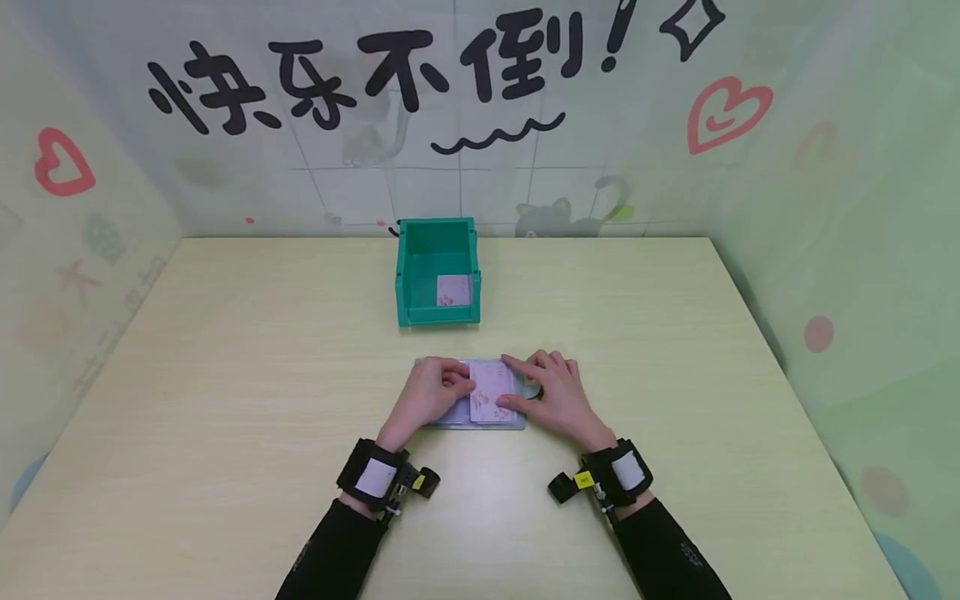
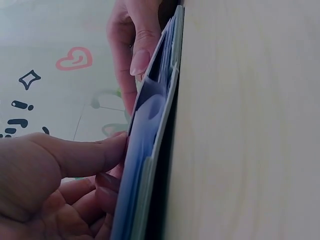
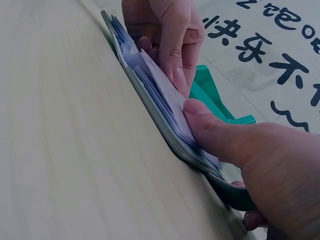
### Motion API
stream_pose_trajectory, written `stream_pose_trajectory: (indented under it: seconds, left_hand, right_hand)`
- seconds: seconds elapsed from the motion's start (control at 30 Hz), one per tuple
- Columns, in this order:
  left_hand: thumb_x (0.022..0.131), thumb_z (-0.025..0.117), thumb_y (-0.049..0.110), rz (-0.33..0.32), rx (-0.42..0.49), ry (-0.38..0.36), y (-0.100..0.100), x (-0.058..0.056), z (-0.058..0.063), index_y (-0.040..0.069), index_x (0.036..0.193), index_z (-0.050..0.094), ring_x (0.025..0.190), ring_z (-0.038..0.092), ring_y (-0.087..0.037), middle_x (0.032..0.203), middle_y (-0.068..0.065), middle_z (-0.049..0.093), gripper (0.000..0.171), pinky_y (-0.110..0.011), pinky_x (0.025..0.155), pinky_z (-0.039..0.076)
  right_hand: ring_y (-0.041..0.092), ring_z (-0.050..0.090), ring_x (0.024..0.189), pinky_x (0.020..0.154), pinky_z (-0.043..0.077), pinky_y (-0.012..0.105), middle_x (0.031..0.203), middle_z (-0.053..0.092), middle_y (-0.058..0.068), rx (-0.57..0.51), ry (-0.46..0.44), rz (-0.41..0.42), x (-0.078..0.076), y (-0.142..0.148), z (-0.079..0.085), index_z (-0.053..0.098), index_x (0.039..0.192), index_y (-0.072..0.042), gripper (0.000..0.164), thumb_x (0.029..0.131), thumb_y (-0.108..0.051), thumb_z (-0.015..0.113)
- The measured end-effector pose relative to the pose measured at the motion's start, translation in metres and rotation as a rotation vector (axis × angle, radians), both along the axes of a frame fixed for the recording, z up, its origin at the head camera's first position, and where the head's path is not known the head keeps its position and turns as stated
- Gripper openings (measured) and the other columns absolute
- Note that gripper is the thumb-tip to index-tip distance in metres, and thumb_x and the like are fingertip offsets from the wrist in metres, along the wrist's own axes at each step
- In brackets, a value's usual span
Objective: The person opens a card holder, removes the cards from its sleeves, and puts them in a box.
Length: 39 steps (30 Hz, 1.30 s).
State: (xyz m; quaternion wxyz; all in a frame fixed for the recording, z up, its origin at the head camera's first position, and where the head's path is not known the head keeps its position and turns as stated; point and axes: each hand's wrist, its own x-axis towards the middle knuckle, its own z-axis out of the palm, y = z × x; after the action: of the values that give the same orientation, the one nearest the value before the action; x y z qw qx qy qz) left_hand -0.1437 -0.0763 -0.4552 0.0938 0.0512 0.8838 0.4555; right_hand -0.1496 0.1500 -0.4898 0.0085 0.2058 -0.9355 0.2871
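A flat card album with clear plastic sleeves lies open on the table. On its right half sits a pale pink printed card. My left hand pinches the card's left edge with thumb and curled fingers. Across from it, my right hand touches the card, its index finger stretched to the top edge and its thumb lying on the face near the right side. Seen from the right wrist, the card leans slightly up from the sleeves. The remaining right fingers are partly hidden behind the album.
Behind the album stands a green open bin with a pink card inside it. The pale wooden table spreads to both sides. A printed backdrop encloses the back and sides.
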Motion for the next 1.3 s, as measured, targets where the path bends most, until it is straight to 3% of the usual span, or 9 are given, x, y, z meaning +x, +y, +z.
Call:
stream_pose_trajectory:
  seconds: [0.17,0.43,0.73,1.07,1.3]
  left_hand:
    - [0.093,0.07,0.012,-0.018,0.006,-0.043,-0.001,0.001,-0.001,-0.002,0.122,0.065,0.072,0.057,-0.014,0.089,-0.01,0.071,0.033,-0.024,0.066,0.042]
    - [0.089,0.075,0.015,-0.044,0.02,-0.04,0.0,0.003,0.0,-0.003,0.129,0.058,0.07,0.056,-0.013,0.087,-0.008,0.07,0.047,-0.025,0.066,0.042]
    - [0.091,0.073,0.014,-0.036,0.025,-0.071,-0.008,0.0,0.002,-0.001,0.133,0.058,0.074,0.059,-0.014,0.09,-0.009,0.069,0.047,-0.023,0.067,0.045]
    - [0.093,0.07,0.013,-0.019,0.02,-0.126,-0.017,-0.004,0.004,-0.001,0.131,0.061,0.065,0.063,-0.013,0.094,-0.012,0.072,0.041,-0.024,0.063,0.046]
    - [0.097,0.064,0.012,-0.04,0.04,-0.183,-0.025,-0.004,0.009,-0.003,0.133,0.055,0.079,0.067,-0.017,0.106,-0.018,0.075,0.041,-0.024,0.068,0.049]
  right_hand:
    - [0.019,0.04,0.093,0.086,0.023,0.037,0.096,0.053,0.0,-0.005,-0.005,0.0,0.0,0.001,0.001,0.058,0.143,-0.024,0.068,0.083,-0.048,0.079]
    - [0.019,0.04,0.094,0.086,0.023,0.037,0.096,0.053,0.0,0.006,-0.01,-0.006,0.001,0.002,0.001,0.058,0.143,-0.024,0.068,0.083,-0.048,0.078]
    - [0.02,0.041,0.095,0.087,0.023,0.037,0.097,0.054,0.001,-0.006,-0.008,-0.007,0.001,0.002,0.001,0.059,0.142,-0.024,0.066,0.084,-0.047,0.078]
    - [0.02,0.042,0.097,0.088,0.024,0.037,0.099,0.055,0.001,-0.01,-0.007,-0.01,-0.002,0.0,-0.003,0.059,0.142,-0.024,0.065,0.084,-0.048,0.077]
    - [0.02,0.042,0.098,0.089,0.025,0.038,0.1,0.055,0.001,-0.013,-0.016,-0.019,-0.001,0.0,-0.002,0.059,0.142,-0.024,0.065,0.085,-0.048,0.077]
